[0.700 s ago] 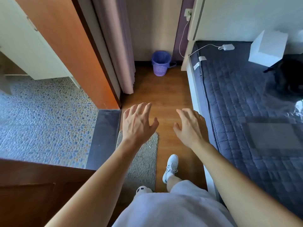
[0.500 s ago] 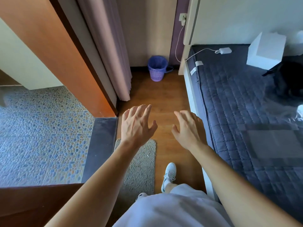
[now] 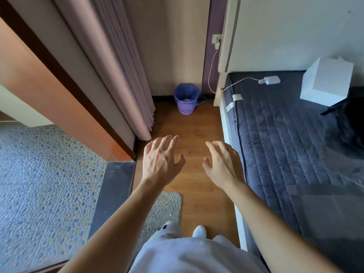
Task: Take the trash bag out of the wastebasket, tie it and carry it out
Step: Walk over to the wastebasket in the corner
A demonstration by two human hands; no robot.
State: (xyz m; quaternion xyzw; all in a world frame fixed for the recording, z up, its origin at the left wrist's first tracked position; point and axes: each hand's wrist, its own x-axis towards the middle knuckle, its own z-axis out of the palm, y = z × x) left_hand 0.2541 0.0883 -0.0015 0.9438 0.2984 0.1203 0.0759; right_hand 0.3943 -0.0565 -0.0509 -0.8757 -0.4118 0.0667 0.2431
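A small purple mesh wastebasket (image 3: 186, 107) stands on the wooden floor against the far wall, between the curtain and the bed. A blue trash bag (image 3: 185, 91) lines it, folded over the rim, with pale trash inside. My left hand (image 3: 160, 159) and my right hand (image 3: 222, 163) are held out in front of me over the floor, fingers spread, palms down, holding nothing. Both hands are well short of the wastebasket.
A bed with a dark quilted cover (image 3: 295, 144) fills the right side. A pinkish curtain (image 3: 118, 66) and an orange door frame (image 3: 65, 99) are on the left, with a pebble-tiled floor (image 3: 43, 184) beyond. A grey mat (image 3: 165, 207) lies underfoot. A charger cable (image 3: 211, 71) hangs near the wastebasket.
I have stepped forward along the wooden floor; the mat has slid back under me and the wastebasket sits lower in view. Both hands stay open and spread.
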